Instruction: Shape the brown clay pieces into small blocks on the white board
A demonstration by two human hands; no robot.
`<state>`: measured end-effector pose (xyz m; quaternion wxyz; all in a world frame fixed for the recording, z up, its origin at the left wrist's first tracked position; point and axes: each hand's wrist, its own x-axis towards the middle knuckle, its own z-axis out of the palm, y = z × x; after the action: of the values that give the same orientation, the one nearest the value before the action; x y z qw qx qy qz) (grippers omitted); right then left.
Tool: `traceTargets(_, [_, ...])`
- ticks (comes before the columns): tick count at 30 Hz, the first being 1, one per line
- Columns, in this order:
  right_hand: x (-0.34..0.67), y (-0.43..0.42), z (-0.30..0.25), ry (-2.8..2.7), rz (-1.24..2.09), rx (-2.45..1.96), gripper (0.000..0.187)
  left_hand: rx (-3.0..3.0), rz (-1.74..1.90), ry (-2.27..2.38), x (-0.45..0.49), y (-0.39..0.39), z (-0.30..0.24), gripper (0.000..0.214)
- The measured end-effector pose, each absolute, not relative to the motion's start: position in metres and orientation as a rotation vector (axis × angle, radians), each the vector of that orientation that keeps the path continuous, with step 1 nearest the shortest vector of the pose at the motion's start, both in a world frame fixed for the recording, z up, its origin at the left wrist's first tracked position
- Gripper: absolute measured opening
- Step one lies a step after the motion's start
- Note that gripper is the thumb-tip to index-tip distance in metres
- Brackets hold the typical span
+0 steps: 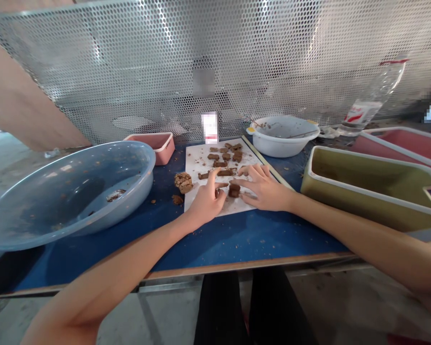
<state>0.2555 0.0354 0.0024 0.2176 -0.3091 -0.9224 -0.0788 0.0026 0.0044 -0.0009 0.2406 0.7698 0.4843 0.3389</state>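
Observation:
Several brown clay-like pieces [220,164] lie on a white sheet [194,158] in the middle of the blue table. My left hand [207,201] rests at the sheet's lower left, its index finger stretched out and the others bent but apart. My right hand [266,189] is spread palm down on the right side. A small dark brown block [234,190] stands between the two hands, right by the right hand's fingers; whether they touch it I cannot tell. Beyond the fingertips lies a longer brown strip [226,172]. Left of the sheet sits a crumbly brown lump [183,182].
A big blue basin [143,179] stands left, a pink box [164,152] behind it. At the back right is a white basin [276,148]. Olive [330,191] and pink bins [388,143] and a plastic bottle [366,108] stand right. Perforated metal [129,62] closes off the back.

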Motion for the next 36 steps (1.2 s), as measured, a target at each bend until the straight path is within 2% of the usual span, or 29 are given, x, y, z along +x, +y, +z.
traceTargets(5, [0.2508,0.0333,0.0009,-2.595,-0.219,-0.859,0.039,2.101,0.920,1.336,0.0039,0.0027,0.0009,0.070])
traceTargets(11, [0.2484,0.0343,-0.0005,-2.588,-0.193,-0.846,0.044,2.066,1.026,1.386,0.0021,0.0047,-0.0020,0.076])
traceTargets(17, [0.2524,0.0356,0.0030,-2.514,-0.186,-0.862,0.036,2.065,1.028,1.387,0.0011,0.0073,-0.0046,0.076])
traceTargets(28, [0.2468,0.0348,-0.0034,-2.588,-0.211,-0.840,0.041,2.053,1.028,1.374,0.0034,0.0064,-0.0020,0.076])
traceTargets(36, [0.2480,0.0366,-0.0027,-2.507,-0.103,-0.885,0.045,2.036,1.009,1.380,0.0029,0.0072,-0.0022,0.077])
